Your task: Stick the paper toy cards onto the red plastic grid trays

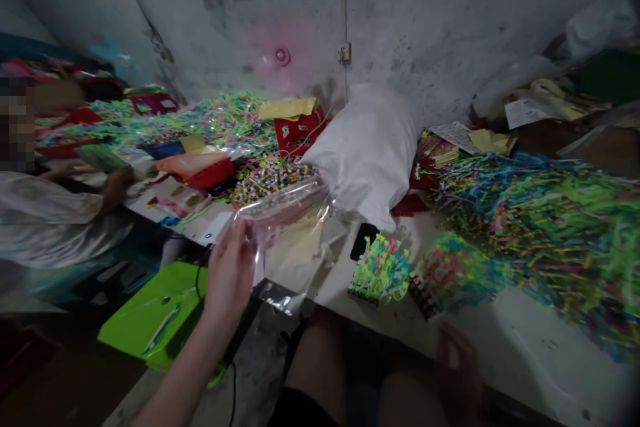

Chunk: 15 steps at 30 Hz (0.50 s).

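Observation:
My left hand is closed on the edge of a clear plastic bag, which hangs over the front of the table. Low on the right, my right hand is dark and smeared by motion near the table edge, so its fingers do not show clearly. Just beyond it lies a blurred bundle of colourful thin strips. A second bundle, mostly green and yellow, rests to its left against a black flat object.
A full white sack leans at the table's back. Large heaps of coloured strips cover the right side. Small multicoloured pieces fill a tray beside an orange-red basin. A green stool stands at left, near another person's arm.

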{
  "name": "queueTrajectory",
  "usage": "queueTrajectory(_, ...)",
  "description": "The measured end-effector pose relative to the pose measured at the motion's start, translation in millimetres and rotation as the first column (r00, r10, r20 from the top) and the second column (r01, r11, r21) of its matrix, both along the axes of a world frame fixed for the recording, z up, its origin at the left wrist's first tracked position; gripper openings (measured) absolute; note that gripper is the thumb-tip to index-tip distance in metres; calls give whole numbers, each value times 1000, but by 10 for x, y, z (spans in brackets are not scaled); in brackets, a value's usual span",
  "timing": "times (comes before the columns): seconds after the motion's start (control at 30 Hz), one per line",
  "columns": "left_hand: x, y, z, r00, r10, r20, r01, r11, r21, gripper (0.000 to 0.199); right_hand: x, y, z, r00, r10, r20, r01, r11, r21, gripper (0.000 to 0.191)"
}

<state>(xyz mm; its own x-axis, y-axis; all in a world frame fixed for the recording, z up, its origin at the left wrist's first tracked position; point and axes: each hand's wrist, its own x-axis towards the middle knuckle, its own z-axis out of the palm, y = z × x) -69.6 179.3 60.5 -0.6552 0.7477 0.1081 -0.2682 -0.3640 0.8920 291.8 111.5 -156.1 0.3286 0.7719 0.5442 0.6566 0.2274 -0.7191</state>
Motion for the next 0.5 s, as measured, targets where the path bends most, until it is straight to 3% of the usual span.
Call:
queueTrajectory(0.07,62,-230,43,997,26,68,-21,997,-74,30,-503,-165,130,951,241,-193,-256,965,-54,33)
queueTrajectory(0.1,96,-329,11,997,41,72,-33,993,-116,31,-757,-212,211,866,378,-328,-416,908,-53,42)
queueTrajectory(0.13,126,-416,-45,996,61,65,-51,988,-147,32,-994,-230,307,722,493,-485,-579,814,-35,55)
queueTrajectory(0.2,164,-574,-190,996,85,20,-80,979,-187,32,-1368,-184,539,310,564,-765,-810,578,97,71)
queueTrajectory(0.23,167,-653,-262,995,96,-20,-98,975,-199,33,-1492,-131,663,109,521,-847,-872,460,170,73)
queueTrajectory(0.27,158,-736,-327,992,102,-74,-116,971,-211,33,-1575,-72,782,-29,444,-896,-892,393,223,75)
queueTrajectory(0.3,139,-825,-382,984,106,-142,-136,966,-222,33,-1625,-13,888,-114,381,-918,-906,339,254,77)
queueTrajectory(0.37,84,-1018,-459,946,120,-301,-191,957,-218,33,-1670,74,1036,-132,278,-952,-919,325,222,72)
queueTrajectory(0.5,-9,-1369,-511,835,99,-541,-193,974,-120,32,-1783,96,1055,25,127,-992,-943,333,18,64)
